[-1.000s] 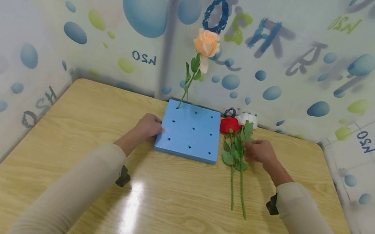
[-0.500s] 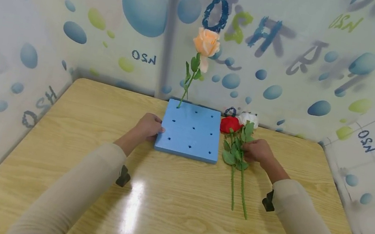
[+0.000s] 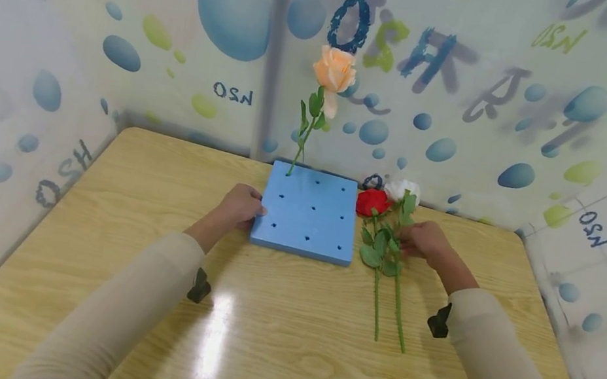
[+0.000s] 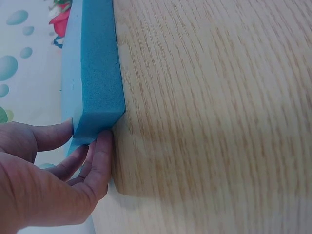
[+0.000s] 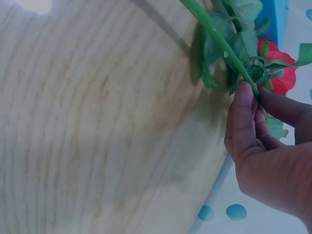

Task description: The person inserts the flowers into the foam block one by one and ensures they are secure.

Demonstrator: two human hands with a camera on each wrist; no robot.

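Note:
A blue foam board (image 3: 295,215) with rows of small holes lies on the table. My left hand (image 3: 241,204) grips its left edge, thumb on top and fingers against the side, as the left wrist view shows. A peach rose (image 3: 335,71) stands upright in the board's back-left hole. Right of the board, my right hand (image 3: 425,241) pinches the green stem (image 5: 225,48) of a white rose (image 3: 402,190) between thumb and fingertips. Beside it a red rose (image 3: 372,203) lies on the table, its leaves partly overlapping the white rose's stem.
The wooden table (image 3: 291,340) ends at the back against a wall covering (image 3: 163,94) printed with blue and green drops. Similar covering closes in the left and right sides. Both flowers' heads on the right lie near the back edge.
My right hand has shifted slightly away and to the right with the white rose, whose stem now separates a little from the red one's. The left hand and board stay put.

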